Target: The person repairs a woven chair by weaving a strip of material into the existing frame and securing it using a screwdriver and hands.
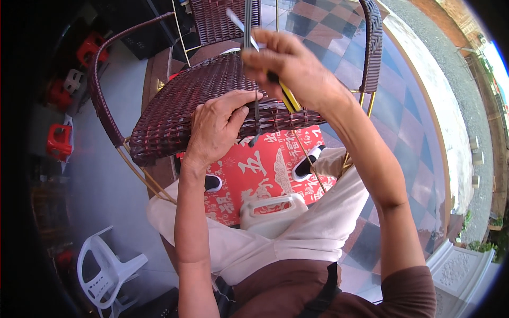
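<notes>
My right hand [283, 69] grips a tool with a yellow and black handle [289, 96] and a flat silver blade [237, 21], held up over the front of a brown woven chair seat [175, 106]. A dark flat strip [248, 16] rises by the blade at my fingers. My left hand [220, 124] is curled on the seat's front edge, its fingertips at a short dark strip [257, 127] that hangs over the edge. Whether that strip joins the upper one is hidden. The chair has gold tube legs [148, 180] and wrapped arms [371, 53].
A red printed mat [222, 206] lies below, with a pale plastic container [273, 222] between my legs. A white plastic chair [106, 265] stands lower left, red stools [58, 142] at far left, dark boxes [132, 37] behind. Checkered tiles [392, 132] run to a white ledge at right.
</notes>
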`<action>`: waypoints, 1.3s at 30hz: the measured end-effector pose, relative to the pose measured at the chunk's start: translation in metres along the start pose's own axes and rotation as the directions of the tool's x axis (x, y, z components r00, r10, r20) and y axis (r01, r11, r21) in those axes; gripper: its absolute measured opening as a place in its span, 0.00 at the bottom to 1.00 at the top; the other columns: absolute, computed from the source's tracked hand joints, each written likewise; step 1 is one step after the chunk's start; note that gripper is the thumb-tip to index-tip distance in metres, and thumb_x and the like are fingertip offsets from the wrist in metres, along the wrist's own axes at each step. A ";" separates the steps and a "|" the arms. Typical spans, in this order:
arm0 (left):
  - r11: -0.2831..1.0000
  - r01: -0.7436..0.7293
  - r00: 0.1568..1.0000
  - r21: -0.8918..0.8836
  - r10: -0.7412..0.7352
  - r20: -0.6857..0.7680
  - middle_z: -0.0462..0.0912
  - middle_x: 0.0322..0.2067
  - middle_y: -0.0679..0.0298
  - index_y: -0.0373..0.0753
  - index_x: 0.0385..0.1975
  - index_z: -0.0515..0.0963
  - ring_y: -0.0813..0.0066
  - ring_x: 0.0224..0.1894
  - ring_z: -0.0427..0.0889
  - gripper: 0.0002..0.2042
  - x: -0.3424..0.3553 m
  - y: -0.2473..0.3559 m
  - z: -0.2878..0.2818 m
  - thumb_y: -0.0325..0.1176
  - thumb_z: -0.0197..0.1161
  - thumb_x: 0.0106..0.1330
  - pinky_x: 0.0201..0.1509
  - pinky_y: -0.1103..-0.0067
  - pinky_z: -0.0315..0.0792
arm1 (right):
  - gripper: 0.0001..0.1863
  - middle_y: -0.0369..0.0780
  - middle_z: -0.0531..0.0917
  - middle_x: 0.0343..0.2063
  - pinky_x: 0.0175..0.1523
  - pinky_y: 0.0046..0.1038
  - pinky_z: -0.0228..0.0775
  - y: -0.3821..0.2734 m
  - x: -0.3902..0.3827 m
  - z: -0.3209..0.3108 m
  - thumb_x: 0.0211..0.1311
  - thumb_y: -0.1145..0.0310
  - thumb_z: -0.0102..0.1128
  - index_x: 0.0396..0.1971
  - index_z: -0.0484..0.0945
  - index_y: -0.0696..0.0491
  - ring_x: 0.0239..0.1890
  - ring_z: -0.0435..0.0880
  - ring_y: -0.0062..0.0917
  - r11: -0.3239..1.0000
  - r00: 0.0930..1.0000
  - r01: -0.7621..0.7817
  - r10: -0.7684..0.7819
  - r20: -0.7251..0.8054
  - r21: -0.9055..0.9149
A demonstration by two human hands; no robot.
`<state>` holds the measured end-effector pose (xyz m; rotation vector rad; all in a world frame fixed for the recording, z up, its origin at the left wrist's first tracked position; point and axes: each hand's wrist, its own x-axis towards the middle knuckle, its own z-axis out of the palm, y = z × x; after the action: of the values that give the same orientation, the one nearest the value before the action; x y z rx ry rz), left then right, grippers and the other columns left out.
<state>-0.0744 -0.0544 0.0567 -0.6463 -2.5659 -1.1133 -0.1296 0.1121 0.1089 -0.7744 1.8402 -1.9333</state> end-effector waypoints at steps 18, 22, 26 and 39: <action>0.985 -0.156 0.985 -0.074 0.161 0.067 0.80 0.39 0.60 0.40 0.40 0.75 0.58 0.42 0.79 0.13 -0.003 -0.004 -0.003 0.22 0.55 0.55 0.47 0.69 0.72 | 0.07 0.29 0.68 0.16 0.14 0.13 0.52 -0.022 0.019 0.024 0.63 0.67 0.53 0.29 0.69 0.53 0.11 0.63 0.09 0.994 0.994 0.106 -0.106 0.008 -0.025; 0.994 -0.100 0.990 0.051 0.094 0.105 0.80 0.39 0.59 0.41 0.42 0.75 0.58 0.40 0.78 0.14 -0.006 -0.010 -0.001 0.24 0.58 0.54 0.44 0.68 0.71 | 0.05 0.37 0.75 0.20 0.25 0.21 0.66 -0.003 0.017 0.025 0.56 0.73 0.54 0.29 0.71 0.58 0.20 0.72 0.17 0.991 0.982 0.103 -0.115 -0.151 -0.089; 1.000 0.007 0.988 -0.018 -0.004 0.157 0.79 0.43 0.57 0.37 0.43 0.75 0.59 0.47 0.78 0.15 -0.001 0.006 -0.003 0.23 0.55 0.55 0.52 0.72 0.69 | 0.06 0.35 0.72 0.16 0.16 0.16 0.56 -0.044 0.031 0.006 0.62 0.70 0.52 0.29 0.69 0.56 0.12 0.66 0.13 0.979 0.971 0.193 -0.181 -0.157 0.068; 0.967 0.159 0.978 -0.199 -0.126 0.166 0.81 0.42 0.57 0.33 0.43 0.76 0.64 0.48 0.79 0.14 0.001 0.013 -0.006 0.26 0.52 0.57 0.54 0.75 0.68 | 0.07 0.36 0.73 0.12 0.12 0.14 0.49 -0.047 -0.026 -0.033 0.65 0.69 0.51 0.30 0.71 0.56 0.07 0.63 0.13 0.961 0.979 0.181 -0.157 -0.126 0.211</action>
<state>-0.0684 -0.0507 0.0684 -0.6234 -2.6810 -1.4521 -0.1241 0.1584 0.1513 -0.7896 1.6239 -2.2839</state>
